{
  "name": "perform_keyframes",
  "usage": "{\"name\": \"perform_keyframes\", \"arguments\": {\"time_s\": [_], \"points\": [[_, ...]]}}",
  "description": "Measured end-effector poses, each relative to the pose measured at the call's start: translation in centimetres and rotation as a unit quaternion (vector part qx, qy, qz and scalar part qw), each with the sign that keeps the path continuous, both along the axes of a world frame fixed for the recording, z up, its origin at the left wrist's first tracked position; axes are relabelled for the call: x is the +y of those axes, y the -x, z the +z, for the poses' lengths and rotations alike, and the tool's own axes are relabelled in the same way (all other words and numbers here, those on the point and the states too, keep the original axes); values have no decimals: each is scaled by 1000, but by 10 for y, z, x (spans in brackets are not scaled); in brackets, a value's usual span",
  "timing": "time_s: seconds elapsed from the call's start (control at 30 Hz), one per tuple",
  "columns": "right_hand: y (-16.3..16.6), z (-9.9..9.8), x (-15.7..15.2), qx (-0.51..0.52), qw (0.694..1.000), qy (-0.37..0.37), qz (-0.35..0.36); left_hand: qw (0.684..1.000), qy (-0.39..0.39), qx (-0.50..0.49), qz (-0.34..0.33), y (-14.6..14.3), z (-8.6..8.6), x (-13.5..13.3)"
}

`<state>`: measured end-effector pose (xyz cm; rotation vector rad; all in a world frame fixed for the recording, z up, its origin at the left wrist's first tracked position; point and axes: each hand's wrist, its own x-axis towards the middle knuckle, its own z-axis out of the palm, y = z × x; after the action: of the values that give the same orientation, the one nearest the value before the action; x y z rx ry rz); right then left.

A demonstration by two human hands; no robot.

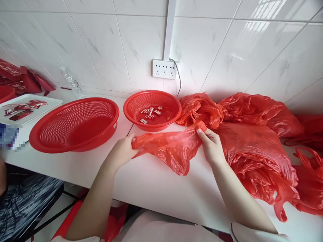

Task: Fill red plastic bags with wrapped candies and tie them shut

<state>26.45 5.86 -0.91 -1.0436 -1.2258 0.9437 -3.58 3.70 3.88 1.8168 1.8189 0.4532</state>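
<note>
- A person's left hand (123, 149) and right hand (210, 144) hold a red plastic bag (169, 148) stretched between them, low over the white table (156, 183) and near its front edge; each hand is closed on an opposite end, the left bunching the film in a fist, the right pinching a gathered corner between thumb and fingers; that two-ended hold is likely why the bag hangs as a loose band and not a crumple.
- On the right, a heap of red bags (254, 148) sprawls along the tiled wall and touches the held bag; it lies within easy reach of the right hand, and looks to be the same kind of bag.
- Behind the hands, a small red basket (161, 101) holds a few small printed packets (150, 114); a large red basket (58, 132) sits just beside it on the left; both stand mouth up, close enough for either hand.
- Far left, a white tray (51, 102) carries red packets; a clear water bottle (74, 85) lies against the wall; a second person's striped clothing (25, 198) shows at the table's edge; a wall socket (164, 69) hangs above the small basket.
</note>
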Motion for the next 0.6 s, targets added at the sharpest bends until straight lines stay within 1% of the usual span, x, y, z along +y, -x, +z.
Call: {"name": "perform_keyframes", "arguments": {"time_s": [0.07,0.1,0.13,0.17,0.2,0.23,0.27,0.3,0.37,0.43,0.47,0.53,0.6], "points": [[1,-6,2,81,996,44,10,992,-100,71,-38,-6,6,-9],[4,-9,2,110,992,61,20,981,-159,83,-75,-14,11,-15],[9,-10,2,132,988,71,30,969,-205,75,-111,-25,16,-21],[14,-11,0,147,985,75,41,963,-216,47,-153,-36,20,-26],[19,-11,-1,157,983,73,53,957,-201,19,-208,-48,23,-30],[24,-11,-3,161,982,69,69,953,-175,2,-246,-60,23,-31],[27,-10,-4,159,981,65,89,953,-147,-2,-266,-70,20,-29],[29,-8,-6,153,980,63,109,954,-127,7,-271,-79,14,-25],[29,-7,-8,132,978,67,146,953,-107,56,-277,-90,-3,-10],[26,-7,-10,107,976,75,173,939,-98,121,-307,-94,-20,7],[24,-8,-11,94,976,78,183,929,-108,146,-323,-94,-26,14],[19,-9,-11,71,975,81,195,919,-128,172,-331,-93,-31,20],[15,-8,-11,54,977,74,194,920,-156,167,-319,-91,-27,20]]}}
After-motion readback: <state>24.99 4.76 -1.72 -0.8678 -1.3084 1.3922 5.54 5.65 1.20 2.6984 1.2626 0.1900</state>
